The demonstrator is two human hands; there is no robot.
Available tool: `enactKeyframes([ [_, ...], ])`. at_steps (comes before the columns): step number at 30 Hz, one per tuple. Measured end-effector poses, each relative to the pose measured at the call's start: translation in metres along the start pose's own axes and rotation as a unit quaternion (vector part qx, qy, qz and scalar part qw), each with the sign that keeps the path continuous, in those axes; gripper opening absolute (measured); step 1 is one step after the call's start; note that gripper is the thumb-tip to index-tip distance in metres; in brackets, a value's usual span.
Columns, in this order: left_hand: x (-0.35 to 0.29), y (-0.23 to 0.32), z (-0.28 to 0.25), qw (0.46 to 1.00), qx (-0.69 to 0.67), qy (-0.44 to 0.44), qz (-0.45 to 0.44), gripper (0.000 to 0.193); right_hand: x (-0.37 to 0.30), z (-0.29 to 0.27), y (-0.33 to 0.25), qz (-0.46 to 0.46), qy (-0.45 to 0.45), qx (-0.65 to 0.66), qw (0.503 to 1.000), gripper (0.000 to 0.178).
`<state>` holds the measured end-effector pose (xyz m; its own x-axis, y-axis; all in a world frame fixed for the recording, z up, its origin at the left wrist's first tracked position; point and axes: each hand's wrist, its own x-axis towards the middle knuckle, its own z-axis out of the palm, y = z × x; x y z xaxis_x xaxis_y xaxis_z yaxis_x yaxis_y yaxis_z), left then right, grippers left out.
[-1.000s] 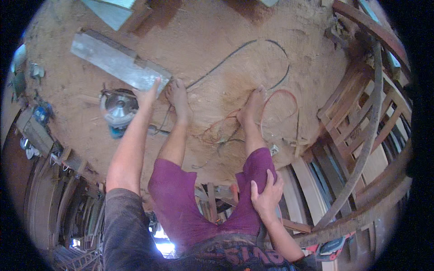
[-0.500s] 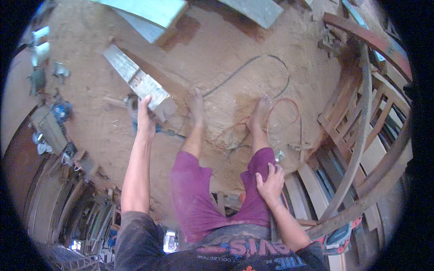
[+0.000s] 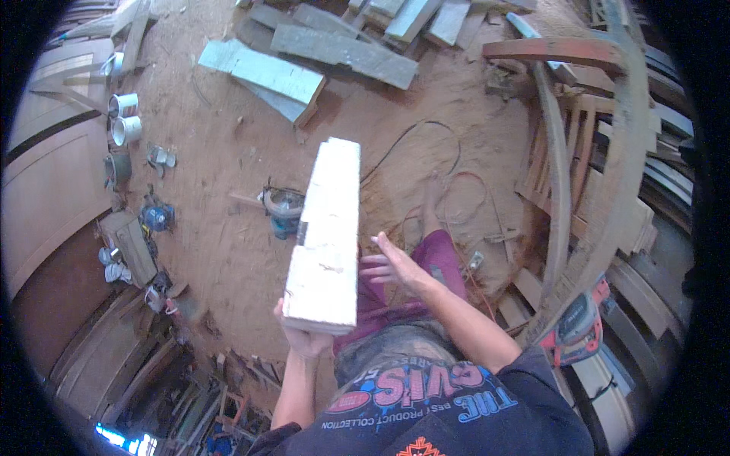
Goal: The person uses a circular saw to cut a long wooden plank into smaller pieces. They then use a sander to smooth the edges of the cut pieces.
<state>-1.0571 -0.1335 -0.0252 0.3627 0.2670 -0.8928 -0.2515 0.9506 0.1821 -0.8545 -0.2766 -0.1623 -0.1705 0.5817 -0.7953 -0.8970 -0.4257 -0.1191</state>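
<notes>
A thick wooden plank [image 3: 328, 228], pale in the light, is raised in front of my body with its long side pointing away from me. My left hand [image 3: 306, 340] grips its near end from below, thumb up along the left edge. Just right of the plank, my right hand [image 3: 395, 267] is open with its fingers spread; it appears apart from the wood. Behind the plank, on the dusty ground, lies a blue power tool [image 3: 283, 213], partly covered by it.
Several boards [image 3: 346, 55] lie piled on the ground ahead. A dark cable [image 3: 449, 125] and an orange cord [image 3: 465, 178] loop near my foot. Curved timbers [image 3: 559, 182] and slatted wood stand at right. White buckets [image 3: 124, 106] and another blue tool [image 3: 157, 216] are at left.
My left hand has lifted the plank from low at the left up to the middle in front of me. My right hand has left my thigh and come near the plank.
</notes>
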Motion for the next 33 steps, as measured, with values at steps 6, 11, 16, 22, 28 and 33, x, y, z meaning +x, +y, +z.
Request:
enactKeyframes([
  [6,-0.027,-0.058,0.050,0.990,0.041,-0.127,-0.051,0.101,-0.083,0.039,-0.051,-0.216,0.038,0.090,0.971,0.078],
  [11,-0.011,-0.072,0.082,0.959,0.043,-0.258,-0.113,0.111,-0.167,0.025,-0.110,-0.348,0.048,0.011,0.936,0.085],
  [16,-0.017,-0.030,0.171,0.923,0.156,-0.306,-0.175,0.092,-0.261,0.048,-0.163,-0.512,0.126,0.002,0.850,0.085],
  [22,-0.024,-0.028,0.316,0.763,0.565,-0.309,-0.057,0.078,-0.298,0.050,-0.197,-0.607,0.292,-0.004,0.739,0.088],
  [28,-0.069,-0.058,0.369,0.696,0.625,-0.345,-0.075,0.078,-0.332,0.046,-0.190,-0.546,0.372,0.041,0.750,0.088],
  [33,-0.069,-0.100,0.356,0.715,0.613,-0.334,-0.046,0.079,-0.346,0.018,-0.160,-0.516,0.307,0.103,0.793,0.080],
])
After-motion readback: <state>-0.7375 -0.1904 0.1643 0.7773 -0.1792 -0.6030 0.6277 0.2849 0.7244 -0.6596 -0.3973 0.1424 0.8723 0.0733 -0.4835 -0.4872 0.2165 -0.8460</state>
